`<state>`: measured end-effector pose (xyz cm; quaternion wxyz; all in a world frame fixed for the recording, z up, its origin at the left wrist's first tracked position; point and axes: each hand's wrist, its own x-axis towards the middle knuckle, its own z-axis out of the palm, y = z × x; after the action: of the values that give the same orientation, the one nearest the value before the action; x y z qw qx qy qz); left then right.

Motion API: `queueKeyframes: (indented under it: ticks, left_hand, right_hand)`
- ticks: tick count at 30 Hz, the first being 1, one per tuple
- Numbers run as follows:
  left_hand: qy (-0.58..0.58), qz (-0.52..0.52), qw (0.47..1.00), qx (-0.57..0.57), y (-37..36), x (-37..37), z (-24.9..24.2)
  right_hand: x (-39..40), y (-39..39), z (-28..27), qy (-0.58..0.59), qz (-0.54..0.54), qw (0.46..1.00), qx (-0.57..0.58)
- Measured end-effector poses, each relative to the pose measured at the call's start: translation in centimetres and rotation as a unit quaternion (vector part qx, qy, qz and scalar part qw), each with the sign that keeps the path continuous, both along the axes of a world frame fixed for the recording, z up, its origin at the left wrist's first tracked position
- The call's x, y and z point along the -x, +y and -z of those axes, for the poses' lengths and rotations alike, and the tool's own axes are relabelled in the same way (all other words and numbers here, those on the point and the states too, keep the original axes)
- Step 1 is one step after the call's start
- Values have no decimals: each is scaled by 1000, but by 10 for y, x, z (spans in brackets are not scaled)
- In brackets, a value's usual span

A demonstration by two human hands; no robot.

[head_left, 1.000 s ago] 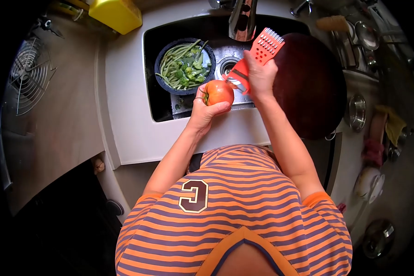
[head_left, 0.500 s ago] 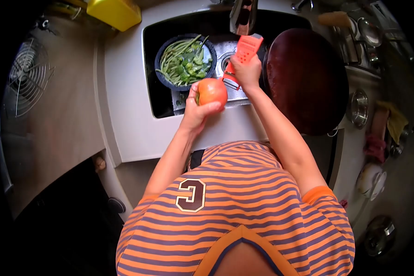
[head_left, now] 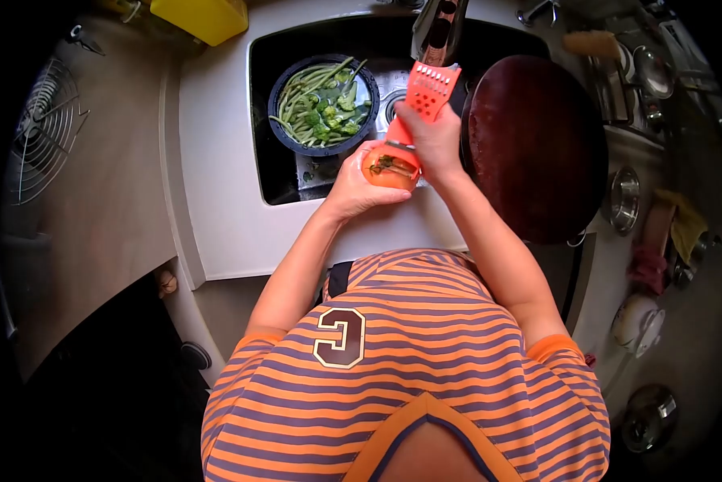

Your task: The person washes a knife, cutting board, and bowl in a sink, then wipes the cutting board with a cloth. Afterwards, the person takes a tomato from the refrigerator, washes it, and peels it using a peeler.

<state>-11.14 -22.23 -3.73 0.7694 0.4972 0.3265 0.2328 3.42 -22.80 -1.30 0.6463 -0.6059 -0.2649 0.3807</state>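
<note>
My left hand [head_left: 353,186] holds a round orange-red tomato [head_left: 383,170] over the front edge of the sink, its stem side turned up and toward the right. Wrapped round an orange peeler with grater holes [head_left: 428,90] is my right hand [head_left: 436,141]. The peeler's lower, bladed end lies against the tomato. Behind my left hand, a dark bowl [head_left: 277,132] in the sink contains long green beans and broccoli pieces [head_left: 326,120] in water.
The metal faucet [head_left: 439,32] hangs just beyond the peeler. A large dark round board or lid [head_left: 538,149] covers the sink's right side. A yellow container [head_left: 204,18] stands at the back left, a wire rack [head_left: 48,132] at far left, and a metal bowl [head_left: 624,198] at right.
The tomato has turned in my left hand, showing its stem side, and moved slightly right. My right hand has brought the peeler's bladed end down onto it.
</note>
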Motion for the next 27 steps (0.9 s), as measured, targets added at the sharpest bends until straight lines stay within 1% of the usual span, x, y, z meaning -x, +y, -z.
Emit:
queueKeyframes:
  ticks: [2,5,7,9,10,11,12,13,14,16,18,19,20,22,24,27]
  left_hand:
    - [0,10,1000,-8,0,-1,-4]
    - [30,7,998,-53,4,5,-6]
    - [38,6,996,-78,4,12,-1]
    - [45,2,998,-51,4,18,1]
    - [50,1,998,-36,2,23,3]
    - [42,-13,997,-71,0,30,18]
    - [19,-6,999,-33,-2,32,5]
    - [-4,1,1000,6,-5,36,-12]
    - [-26,6,999,44,-6,39,-25]
    - [-26,-7,999,26,-1,38,-25]
    - [-19,-23,998,56,3,36,-11]
    - [-20,-25,997,71,4,33,-6]
    - [-21,-24,995,89,3,29,-1]
    - [-34,-26,994,102,1,22,7]
    - [-61,-32,993,95,-1,14,8]
    - [-65,-4,992,109,0,18,-1]
  right_hand:
    - [-2,1,5,-74,12,996,55]
    - [-1,9,24,65,6,994,84]
    - [3,10,29,124,-12,985,120]
    - [7,15,37,169,-16,977,130]
    - [6,15,46,147,-6,981,129]
    - [2,17,56,125,5,984,127]
    - [-4,20,69,102,16,987,125]
    - [-16,19,86,11,43,984,171]
    - [-22,17,80,-27,30,976,214]
    - [-19,12,72,-71,24,970,233]
    - [-11,14,63,77,34,989,121]
    - [-9,14,58,151,41,986,64]
    - [-11,13,44,261,37,964,28]
    - [1,6,5,321,10,946,36]
    - [11,5,14,223,23,974,-17]
    - [-1,10,39,204,57,976,52]
